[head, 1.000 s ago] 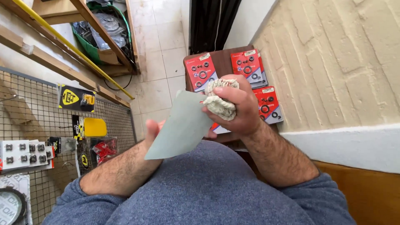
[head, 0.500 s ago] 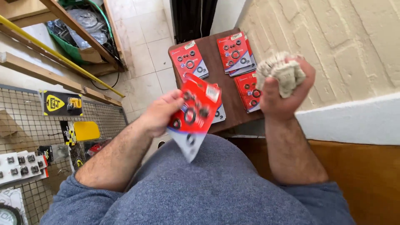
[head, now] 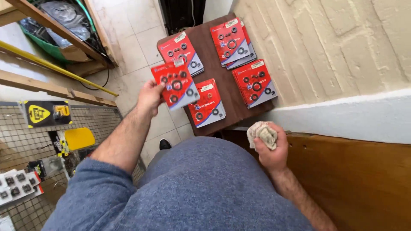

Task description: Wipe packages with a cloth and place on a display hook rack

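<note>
Red blister card of black rings (head: 176, 84) pinched in left hand (head: 149, 96) over the brown table's (head: 214, 47) left edge; right hand (head: 269, 147) clenches crumpled pale rag (head: 263, 133).

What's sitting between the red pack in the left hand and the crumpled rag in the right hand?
In the head view, one red pack lying on the brown table.

red card pack (head: 176, 85), off-white rag (head: 264, 133), brown table (head: 214, 51).

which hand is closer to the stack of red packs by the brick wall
Right. The right hand, gripping a rag, is below that stack; the left hand, holding a red pack, is farther across the table.
</note>
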